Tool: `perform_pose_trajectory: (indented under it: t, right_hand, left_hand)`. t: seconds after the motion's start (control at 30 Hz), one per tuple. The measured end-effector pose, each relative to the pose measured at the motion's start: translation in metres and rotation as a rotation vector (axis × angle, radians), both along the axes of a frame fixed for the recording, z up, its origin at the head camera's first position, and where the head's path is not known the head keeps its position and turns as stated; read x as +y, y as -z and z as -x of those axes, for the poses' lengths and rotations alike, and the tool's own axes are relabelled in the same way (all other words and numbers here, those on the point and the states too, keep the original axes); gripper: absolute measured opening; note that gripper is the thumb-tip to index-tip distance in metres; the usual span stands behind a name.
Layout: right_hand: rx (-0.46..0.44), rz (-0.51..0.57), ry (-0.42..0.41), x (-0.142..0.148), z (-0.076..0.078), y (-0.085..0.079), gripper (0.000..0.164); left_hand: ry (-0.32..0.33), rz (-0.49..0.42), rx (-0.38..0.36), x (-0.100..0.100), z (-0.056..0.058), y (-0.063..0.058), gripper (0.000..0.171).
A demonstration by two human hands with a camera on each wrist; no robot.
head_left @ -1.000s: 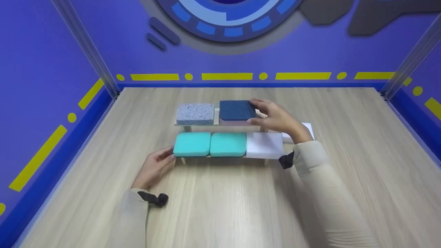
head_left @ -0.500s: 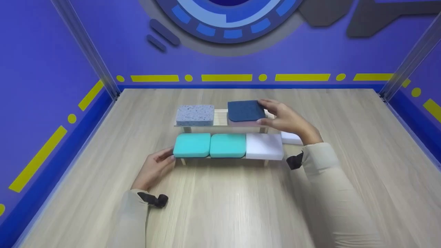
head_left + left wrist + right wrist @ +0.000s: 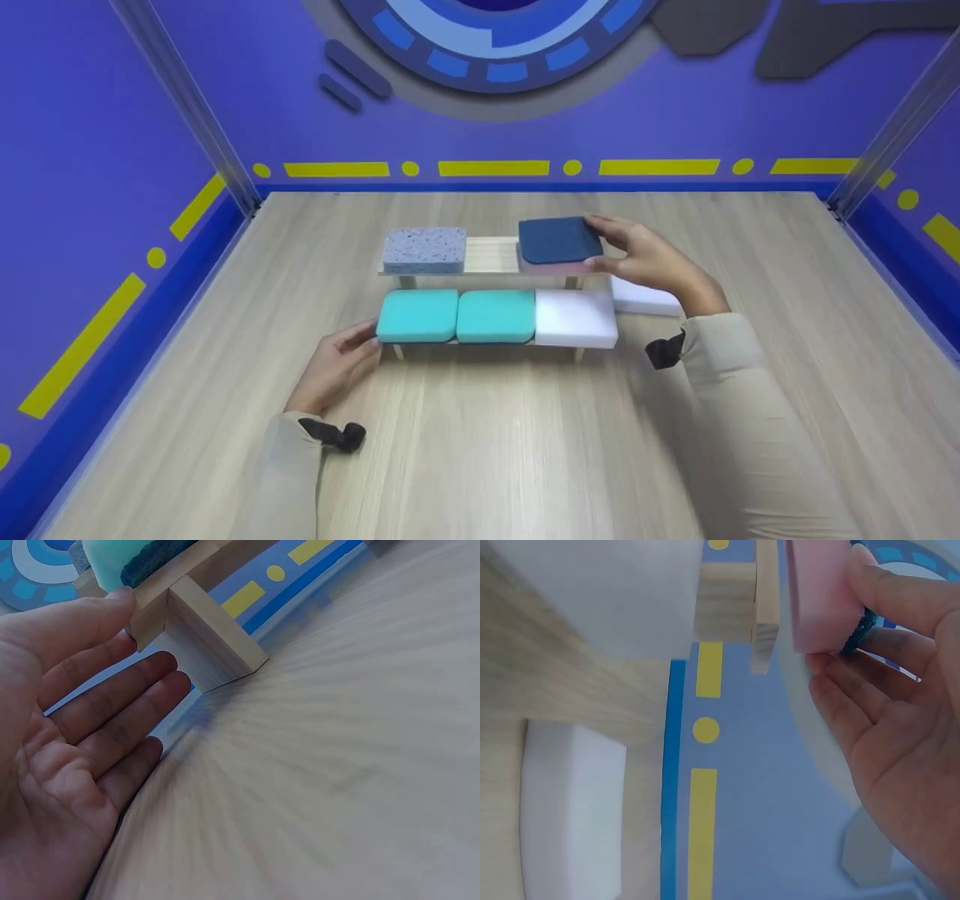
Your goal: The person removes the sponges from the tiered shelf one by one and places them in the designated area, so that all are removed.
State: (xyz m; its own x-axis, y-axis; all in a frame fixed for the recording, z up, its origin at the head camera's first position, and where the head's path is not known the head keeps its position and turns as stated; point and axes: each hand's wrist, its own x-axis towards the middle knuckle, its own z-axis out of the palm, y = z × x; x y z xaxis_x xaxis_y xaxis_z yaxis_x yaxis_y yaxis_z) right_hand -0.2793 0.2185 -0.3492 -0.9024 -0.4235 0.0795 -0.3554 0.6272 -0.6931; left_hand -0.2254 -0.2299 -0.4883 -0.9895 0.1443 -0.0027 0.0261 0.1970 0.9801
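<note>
A two-tier wooden rack stands mid-table. My right hand pinches a scouring sponge, navy on top and pink beneath, at its right end. In the right wrist view a narrow gap shows between the pink side and the upper board. My left hand holds the left end of the lower board between thumb and forefinger, its other fingers extended. Two turquoise sponges and a white sponge block fill the lower tier. A speckled grey sponge lies on the upper tier's left.
Another white block lies on the wooden tabletop, right of the rack and partly behind the right hand. Blue walls with yellow marks enclose the table's back and sides.
My right hand has carried the navy-and-pink sponge rightward, away from the speckled one, baring a stretch of the upper board. The left hand has stayed put.
</note>
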Motion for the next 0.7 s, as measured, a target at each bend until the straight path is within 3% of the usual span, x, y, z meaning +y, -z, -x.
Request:
perform_pose_trajectory:
  t: [0.23, 0.7]
  right_hand:
    - [-0.017, 0.008, 0.006, 0.013, -0.001, 0.003, 0.067]
    - [0.019, 0.036, 0.005, 0.039, -0.006, 0.004, 0.067]
  left_hand:
    - [-0.002, 0.013, 0.001, 0.000, -0.001, -0.002, 0.044]
    - [0.004, -0.057, -0.028, 0.000, 0.001, 0.001, 0.045]
